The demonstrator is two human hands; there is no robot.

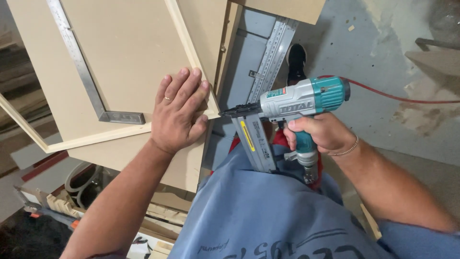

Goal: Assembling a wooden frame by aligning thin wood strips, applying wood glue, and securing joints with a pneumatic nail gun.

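On the board (124,52), the left hand (178,112) lies flat, fingers (184,86) spread a little, pressing the pale frame (194,57) at its corner, beside a steel square (84,72). Just right, the right hand (321,132) grips a grey-and-teal nailer (287,103), nose at the frame's edge.

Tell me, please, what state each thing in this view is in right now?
Left hand: flat, pressing the frame corner.
Right hand: closed around the nail gun grip.
Nail gun: nose at the frame corner.
Wooden frame: lying on the board.
Steel square: lying flat.
Red hose: slack.
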